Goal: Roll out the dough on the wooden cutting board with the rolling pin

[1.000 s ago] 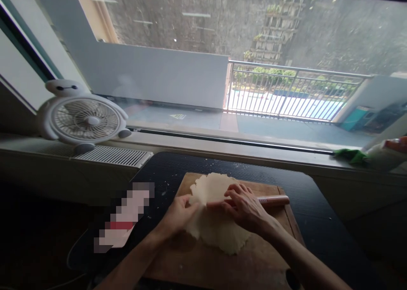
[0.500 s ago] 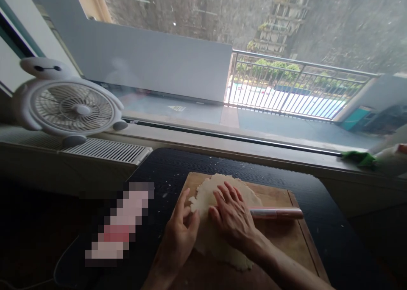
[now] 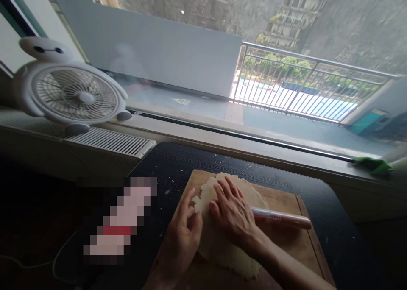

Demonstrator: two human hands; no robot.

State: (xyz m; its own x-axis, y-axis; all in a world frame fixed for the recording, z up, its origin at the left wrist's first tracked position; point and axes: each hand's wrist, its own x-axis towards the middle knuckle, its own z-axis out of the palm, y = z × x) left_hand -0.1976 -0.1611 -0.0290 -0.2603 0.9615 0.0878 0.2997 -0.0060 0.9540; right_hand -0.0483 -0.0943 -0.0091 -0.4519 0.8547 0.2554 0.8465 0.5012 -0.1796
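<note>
Dough (image 3: 218, 239) L edge nr empty, half-open L hand (image 3: 185, 230); spread R hand (image 3: 233, 211) over pin (image 3: 281, 218).

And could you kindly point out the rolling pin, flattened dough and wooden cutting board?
Rolling pin (image 3: 281, 218), head view: middle of exposed length.
Flattened dough (image 3: 218, 244), head view: nearer part.
Wooden cutting board (image 3: 294, 242), head view: bare right side.

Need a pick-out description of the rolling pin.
Find the black table; on it lies a wooden board bearing flat, pale dough. The rolling pin juts out rightward from the right hand: long, round and shiny, unlike the flat board and dough.
</note>
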